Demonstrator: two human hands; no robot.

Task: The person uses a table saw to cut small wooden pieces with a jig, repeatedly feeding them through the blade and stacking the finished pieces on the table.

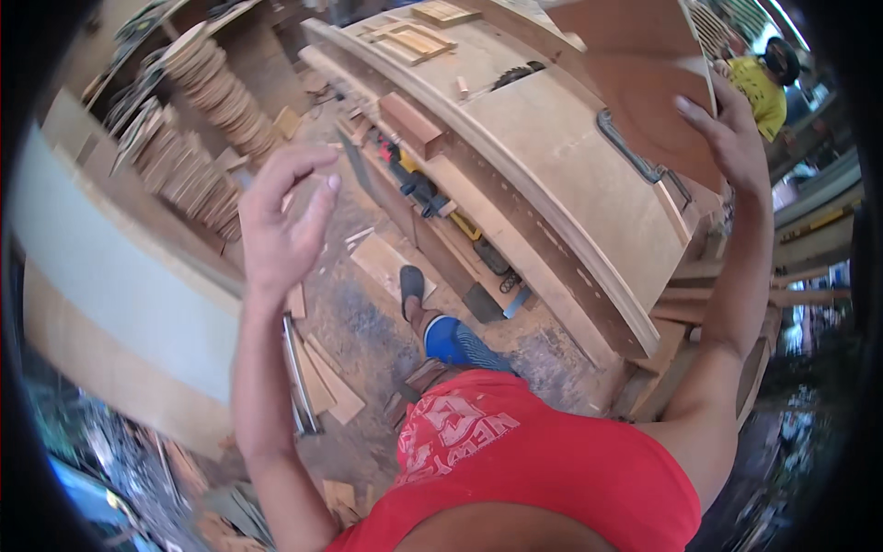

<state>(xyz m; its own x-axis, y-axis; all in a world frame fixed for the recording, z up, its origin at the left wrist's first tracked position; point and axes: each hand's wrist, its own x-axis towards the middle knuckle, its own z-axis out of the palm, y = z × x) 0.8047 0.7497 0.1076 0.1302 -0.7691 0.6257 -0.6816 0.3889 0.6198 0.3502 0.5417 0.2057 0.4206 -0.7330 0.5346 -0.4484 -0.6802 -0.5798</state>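
Note:
My right hand (739, 138) grips the right edge of a brown wooden board (644, 78), its thumb on the near face. The board stands tilted over the right side of a saw table (561, 170), partly cut off by the top of the view. My left hand (283, 221) is raised in the air left of the table, fingers bent, thumb and forefinger apart, with nothing in it. A toothed circular saw blade (518, 75) sticks up through the tabletop. Beside the board, a metal clamp (630, 147) sits on the table.
A reddish wood block (409, 124) rests on the table's near ledge. Power tools (418, 189) lie on a shelf below it. Small wooden frames (409, 41) are on the far tabletop. Stacked wood pieces (225, 97) and a pale panel (120, 262) stand left. A person (759, 97) is at far right.

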